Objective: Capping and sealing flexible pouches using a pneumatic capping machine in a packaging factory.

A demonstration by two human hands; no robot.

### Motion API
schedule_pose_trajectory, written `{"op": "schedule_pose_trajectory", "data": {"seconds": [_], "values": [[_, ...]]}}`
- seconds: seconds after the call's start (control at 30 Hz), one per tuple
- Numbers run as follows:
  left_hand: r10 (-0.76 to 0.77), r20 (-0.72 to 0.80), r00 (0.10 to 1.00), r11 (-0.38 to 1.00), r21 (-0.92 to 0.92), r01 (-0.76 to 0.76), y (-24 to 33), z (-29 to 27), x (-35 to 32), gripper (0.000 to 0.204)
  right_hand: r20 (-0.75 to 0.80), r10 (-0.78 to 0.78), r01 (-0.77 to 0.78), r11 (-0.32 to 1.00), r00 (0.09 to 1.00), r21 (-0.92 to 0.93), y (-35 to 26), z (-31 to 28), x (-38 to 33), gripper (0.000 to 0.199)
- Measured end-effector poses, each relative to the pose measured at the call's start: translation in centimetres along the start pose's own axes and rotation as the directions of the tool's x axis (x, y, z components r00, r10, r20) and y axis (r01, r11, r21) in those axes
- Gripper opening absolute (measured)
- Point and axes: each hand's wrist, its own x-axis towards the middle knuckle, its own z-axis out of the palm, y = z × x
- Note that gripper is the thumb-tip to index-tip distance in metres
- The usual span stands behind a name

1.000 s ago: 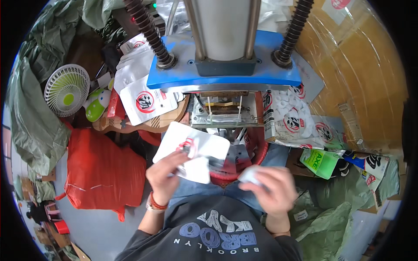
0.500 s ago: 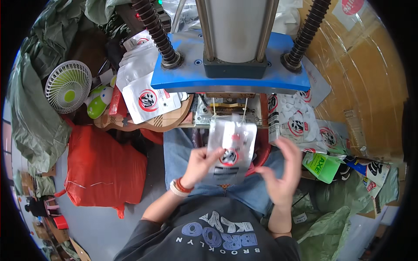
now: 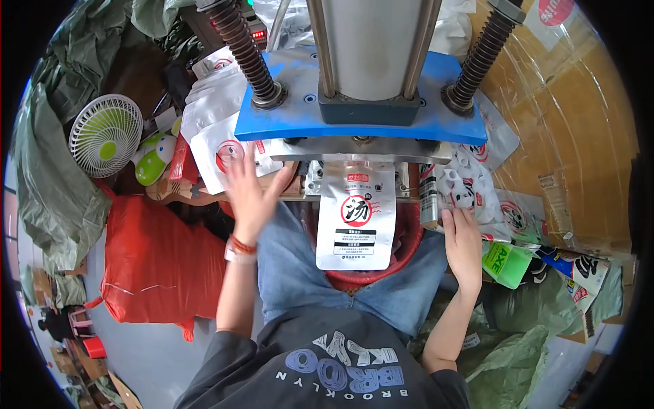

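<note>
Head view: pouch under press, both hands off it

Taking the pouch as the clock's centre, the left hand (image 3: 251,199) is just past nine o'clock, blurred, bare fingers spread wide apart. It overlaps the pouch stack (image 3: 212,112) at ten; I cannot tell whether it touches. The right hand (image 3: 464,247), between three and four, has its fingers stretched side by side, tips at the edge of the small white parts (image 3: 482,178); whether they pinch anything, I cannot tell.

The silver pouch (image 3: 355,242) hangs toward six, its top end beneath the metal bar (image 3: 361,150) of the blue press (image 3: 361,127) at twelve. A red tub (image 3: 354,277) sits below it, between the knees.

This looks like the pressing step. The next move seems to call for fingers clear of the bar, plus a fresh part and pouch.
</note>
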Motion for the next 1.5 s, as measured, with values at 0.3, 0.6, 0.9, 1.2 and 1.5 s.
{"op": "schedule_pose_trajectory", "data": {"seconds": [0.3, 0.6, 0.9, 1.2, 1.5], "values": [[0.112, 0.091, 0.99, 0.957, -0.279, -0.083, -4.1, -2.0, -5.6, 0.029, 0.025, 0.041, -0.044, 0.99, 0.999, 0.137, 0.1, -0.4, 5.0, 0.027], [0.297, -0.05, 0.954, 0.871, -0.396, -0.292, 5.8, -9.0, -7.9, 0.04, -0.294, -0.383, 0.482, 0.649, 0.876, 0.589, -8.9, -3.1, -4.4, 0.036], [0.411, -0.008, 0.912, 0.876, -0.275, -0.397, 6.9, -9.7, -8.3, 0.038, -0.283, -0.456, 0.527, 0.802, 0.844, 0.281, -9.5, -3.9, -4.8, 0.032], [0.537, 0.235, 0.81, 0.729, -0.612, -0.306, 7.1, -10.5, -7.0, 0.033, -0.178, -0.643, 0.645, 0.626, 0.745, 0.439, -10.4, -4.7, -4.5, 0.042], [0.026, 0.788, 0.616, 0.096, -0.615, 0.783, 8.0, -0.5, -6.5, 0.021, -0.353, -0.17, 0.332, 0.818, 0.92, 0.47, -6.3, -4.3, -2.1, 0.054]]}}
